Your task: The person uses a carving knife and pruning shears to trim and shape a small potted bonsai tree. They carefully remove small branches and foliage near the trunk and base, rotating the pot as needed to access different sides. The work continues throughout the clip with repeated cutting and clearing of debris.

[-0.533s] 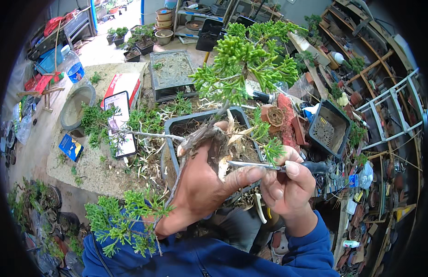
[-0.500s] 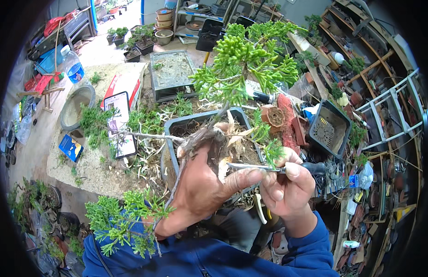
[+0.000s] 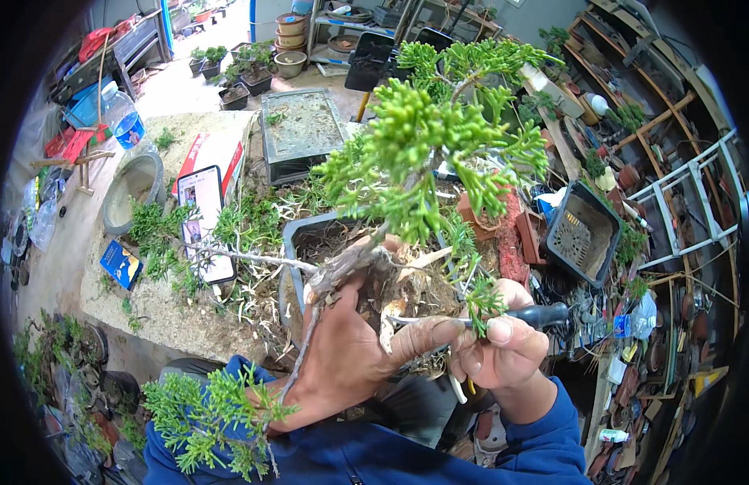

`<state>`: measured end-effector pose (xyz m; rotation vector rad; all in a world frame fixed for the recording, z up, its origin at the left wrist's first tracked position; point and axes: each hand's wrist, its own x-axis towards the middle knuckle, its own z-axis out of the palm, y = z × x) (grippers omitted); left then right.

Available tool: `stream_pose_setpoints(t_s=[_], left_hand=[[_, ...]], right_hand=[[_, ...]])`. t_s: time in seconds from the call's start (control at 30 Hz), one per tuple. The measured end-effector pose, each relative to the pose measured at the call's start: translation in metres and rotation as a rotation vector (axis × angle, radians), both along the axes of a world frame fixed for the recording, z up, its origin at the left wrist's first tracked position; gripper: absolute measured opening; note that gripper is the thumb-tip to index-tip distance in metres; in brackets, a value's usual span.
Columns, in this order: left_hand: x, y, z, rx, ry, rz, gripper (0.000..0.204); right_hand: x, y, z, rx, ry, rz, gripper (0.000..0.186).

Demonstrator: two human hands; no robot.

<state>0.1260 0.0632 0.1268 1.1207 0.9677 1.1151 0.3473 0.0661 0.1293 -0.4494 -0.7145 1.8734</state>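
A small juniper tree with a bare, twisted trunk (image 3: 342, 273) leans over a dark rectangular pot (image 3: 289, 242). My left hand (image 3: 338, 352) is wrapped around the trunk from below, its thumb stretched toward my right hand (image 3: 504, 347). That right hand pinches a carving tool with a black handle (image 3: 544, 315). The tool's metal end lies along the left thumb and reaches a pale, stripped strip of wood (image 3: 390, 319). A green sprig (image 3: 481, 303) hangs over the right fingers. Bright foliage (image 3: 431, 137) hides part of the pot.
A phone (image 3: 204, 210) leans on a box on the sandy bench, beside a round basin (image 3: 136, 190) and a blue packet (image 3: 120, 263). Wood shavings litter the bench. Right of the pot are an empty black plastic pot (image 3: 583, 230) and pliers-like handles (image 3: 457, 386). A metal-framed tray (image 3: 303, 113) stands behind.
The tree has tipped, its upper foliage shifting right and closer. My left hand turned slightly with the trunk. My right hand and the tool have moved a little lower.
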Motion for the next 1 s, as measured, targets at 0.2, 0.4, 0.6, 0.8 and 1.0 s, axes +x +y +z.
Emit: stream_pose_setpoints(t_s=[0.2, 0.4, 0.6, 0.8, 1.0], left_hand=[[0.001, 0.002, -0.002, 0.002, 0.038, 0.029, 0.096], [-0.002, 0.003, -0.002, 0.061, 0.176, 0.058, 0.094], [-0.004, 0.006, 0.007, -0.009, 0.011, 0.004, 0.1], [-0.002, 0.008, 0.006, 0.084, 0.005, -0.003, 0.113], [0.001, 0.009, -0.01, 0.189, 0.053, 0.041, 0.113]], right_hand=[[0.006, 0.011, 0.004, 0.466, -0.366, -0.057, 0.023], [0.009, 0.035, 0.03, 1.129, -0.808, -0.041, 0.022], [0.011, 0.036, 0.063, 1.81, -1.135, -0.093, 0.024], [0.012, 0.015, 0.042, 0.673, -0.574, -0.054, 0.027], [0.008, 0.001, 0.02, 0.305, -0.186, 0.008, 0.026]])
